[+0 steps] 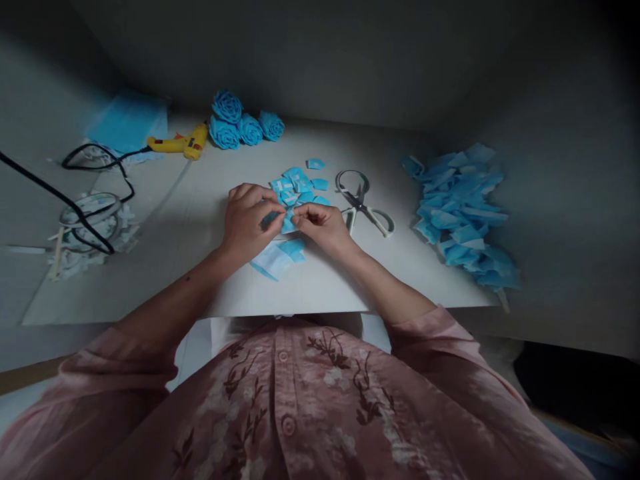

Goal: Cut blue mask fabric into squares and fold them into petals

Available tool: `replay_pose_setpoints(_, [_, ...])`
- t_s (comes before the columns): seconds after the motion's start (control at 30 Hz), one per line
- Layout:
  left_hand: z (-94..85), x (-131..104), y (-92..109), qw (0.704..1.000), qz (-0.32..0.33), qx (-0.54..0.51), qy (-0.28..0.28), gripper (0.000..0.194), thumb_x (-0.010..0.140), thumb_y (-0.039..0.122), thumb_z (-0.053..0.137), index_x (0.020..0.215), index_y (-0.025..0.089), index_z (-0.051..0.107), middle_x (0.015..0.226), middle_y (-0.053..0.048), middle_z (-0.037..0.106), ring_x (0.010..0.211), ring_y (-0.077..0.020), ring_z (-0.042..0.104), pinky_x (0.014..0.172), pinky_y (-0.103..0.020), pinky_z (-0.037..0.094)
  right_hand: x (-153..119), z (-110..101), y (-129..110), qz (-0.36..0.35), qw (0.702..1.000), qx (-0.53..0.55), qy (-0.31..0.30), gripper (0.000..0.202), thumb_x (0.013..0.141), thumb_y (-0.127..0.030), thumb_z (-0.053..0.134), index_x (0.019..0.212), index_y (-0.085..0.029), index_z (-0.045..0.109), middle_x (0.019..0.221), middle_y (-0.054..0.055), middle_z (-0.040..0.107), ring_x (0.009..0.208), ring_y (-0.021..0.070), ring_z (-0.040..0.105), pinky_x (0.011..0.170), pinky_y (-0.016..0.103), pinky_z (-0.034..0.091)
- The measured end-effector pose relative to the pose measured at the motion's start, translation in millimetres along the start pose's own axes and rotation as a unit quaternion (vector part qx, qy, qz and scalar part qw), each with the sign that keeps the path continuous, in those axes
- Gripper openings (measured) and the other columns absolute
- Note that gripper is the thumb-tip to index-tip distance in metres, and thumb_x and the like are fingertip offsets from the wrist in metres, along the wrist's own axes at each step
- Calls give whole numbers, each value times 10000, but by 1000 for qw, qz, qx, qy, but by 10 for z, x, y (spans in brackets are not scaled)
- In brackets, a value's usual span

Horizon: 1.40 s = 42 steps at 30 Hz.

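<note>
Near the middle of the white table, my left hand (253,217) and my right hand (323,225) meet over a small blue fabric petal (289,223). Both hands pinch it between thumb and fingertips, one from each side. Just beyond my fingers lies a loose group of cut blue petals (300,180). Closer to me, under my wrists, is a white and blue fabric scrap (277,259). A pair of scissors (359,207) with pale handles rests right of my right hand, beside a roll of tape (353,179).
Blue fabric roses (227,132) stand at the back, near a yellow glue gun (193,142) whose black cord loops left. Blue face masks (130,123) lie behind it. A tangle of white scraps (95,233) is at left; a heap of blue fabric pieces (463,213) lies at right.
</note>
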<state>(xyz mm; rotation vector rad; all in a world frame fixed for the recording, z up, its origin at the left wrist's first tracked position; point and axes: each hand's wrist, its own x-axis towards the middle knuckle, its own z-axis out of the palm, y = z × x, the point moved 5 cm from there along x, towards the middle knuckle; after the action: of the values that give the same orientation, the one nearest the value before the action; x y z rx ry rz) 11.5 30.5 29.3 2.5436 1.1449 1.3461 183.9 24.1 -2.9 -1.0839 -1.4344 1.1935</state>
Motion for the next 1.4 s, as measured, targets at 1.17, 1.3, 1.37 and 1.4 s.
replay_pose_setpoints(1.17, [16, 26, -397, 857, -299, -420, 20, 383, 892, 588, 728, 892, 226, 604, 870, -45, 729, 797, -155, 679, 764, -289, 551, 49, -74, -31, 50, 989, 138, -14, 425, 681, -569, 916, 813, -213, 725, 779, -22, 663, 707, 137, 603, 756, 313, 548])
replay_pose_setpoints(1.3, [22, 23, -419, 846, -308, -436, 9, 382, 885, 598, 727, 904, 227, 640, 882, -54, 734, 817, -168, 684, 779, -299, 567, 67, -96, -10, 57, 987, 148, -7, 414, 668, -552, 915, 802, -214, 719, 763, -24, 650, 721, 136, 595, 749, 311, 557])
replay_pose_setpoints(1.37, [22, 22, -418, 842, -315, -438, 11, 375, 891, 595, 719, 909, 227, 652, 888, -59, 736, 822, -173, 683, 770, -302, 570, 74, -103, -5, 62, 986, 154, 2, 411, 650, -542, 924, 794, -218, 714, 755, -31, 632, 723, 134, 582, 733, 306, 562])
replay_pose_setpoints(1.4, [26, 18, -415, 840, -320, -438, 12, 380, 906, 606, 695, 919, 228, 657, 890, -62, 734, 816, -175, 681, 754, -302, 569, 77, -105, -2, 65, 986, 156, 8, 413, 639, -538, 929, 795, -221, 716, 757, -32, 627, 726, 133, 579, 727, 303, 564])
